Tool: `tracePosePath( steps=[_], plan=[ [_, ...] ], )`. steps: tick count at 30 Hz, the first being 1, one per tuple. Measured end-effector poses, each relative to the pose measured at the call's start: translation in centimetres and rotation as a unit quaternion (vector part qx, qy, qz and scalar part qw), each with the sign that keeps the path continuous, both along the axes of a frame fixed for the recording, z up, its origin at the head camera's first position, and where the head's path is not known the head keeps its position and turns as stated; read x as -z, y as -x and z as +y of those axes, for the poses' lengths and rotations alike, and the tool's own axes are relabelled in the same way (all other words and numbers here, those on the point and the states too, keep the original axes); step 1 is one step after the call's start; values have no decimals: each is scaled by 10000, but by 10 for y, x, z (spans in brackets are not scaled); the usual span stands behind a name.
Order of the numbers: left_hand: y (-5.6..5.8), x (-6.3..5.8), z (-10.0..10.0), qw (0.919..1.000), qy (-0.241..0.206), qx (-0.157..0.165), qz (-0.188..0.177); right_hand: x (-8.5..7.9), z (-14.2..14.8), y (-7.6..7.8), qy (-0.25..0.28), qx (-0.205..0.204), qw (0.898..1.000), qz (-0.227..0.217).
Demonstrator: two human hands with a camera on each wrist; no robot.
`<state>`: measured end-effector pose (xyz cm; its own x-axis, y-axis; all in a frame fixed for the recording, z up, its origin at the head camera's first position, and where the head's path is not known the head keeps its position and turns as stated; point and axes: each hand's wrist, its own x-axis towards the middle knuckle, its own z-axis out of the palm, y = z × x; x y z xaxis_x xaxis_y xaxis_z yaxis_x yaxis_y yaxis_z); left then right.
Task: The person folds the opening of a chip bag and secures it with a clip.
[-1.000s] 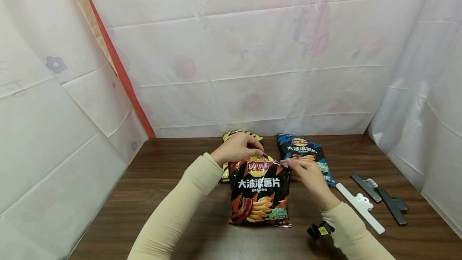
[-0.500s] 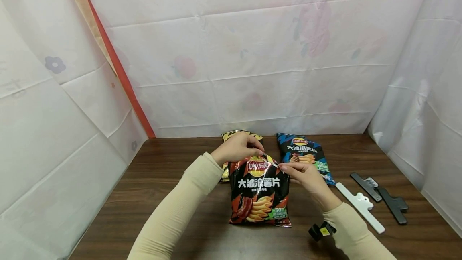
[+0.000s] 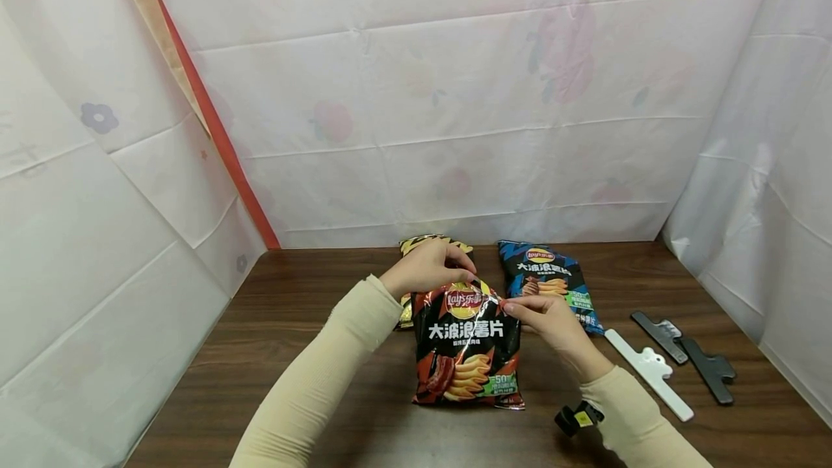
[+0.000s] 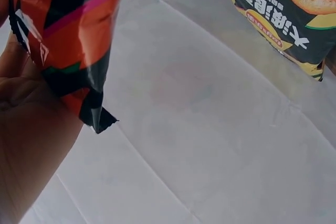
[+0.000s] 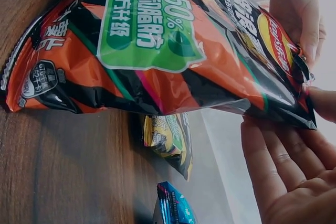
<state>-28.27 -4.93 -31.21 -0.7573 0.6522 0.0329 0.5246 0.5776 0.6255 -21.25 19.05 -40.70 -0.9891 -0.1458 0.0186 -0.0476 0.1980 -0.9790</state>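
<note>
A red-and-black potato chip bag (image 3: 466,352) stands upright on the table in front of me, its printed face toward me. My left hand (image 3: 429,266) pinches the middle of its top edge from behind. At the bag's top right, my right hand (image 3: 552,320) pinches the edge between thumb and fingers. In the right wrist view, both hands meet the top seal close together, and the right fingers (image 5: 270,156) lie along the bag's back. Whether the seal is torn cannot be made out. The left wrist view shows only one corner of the bag (image 4: 79,35) beside the hand.
Behind lie a yellow-and-black chip bag (image 3: 406,244), partly covered by the left hand, and a blue-and-black chip bag (image 3: 542,266). To the right are a white bag clip (image 3: 648,374) and two dark clips (image 3: 659,338). White cloth (image 3: 455,92) encloses the table.
My right hand has shifted slightly left and down along the top edge of the red-and-black chip bag. The left hand and the bag's body have stayed in place.
</note>
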Motion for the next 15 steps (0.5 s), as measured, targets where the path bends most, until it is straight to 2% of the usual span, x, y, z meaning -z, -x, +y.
tracePosePath(
  steps=[8, 15],
  plan=[
    [-2, -2, -1, 9996, 254, -85, 4, 2, 0, -1, -116, 10, 9998, 142],
    [-2, -1, -1, 9997, 219, -119, 14, 2, 1, -1, -201, 1, 9996, 178]
  ],
)
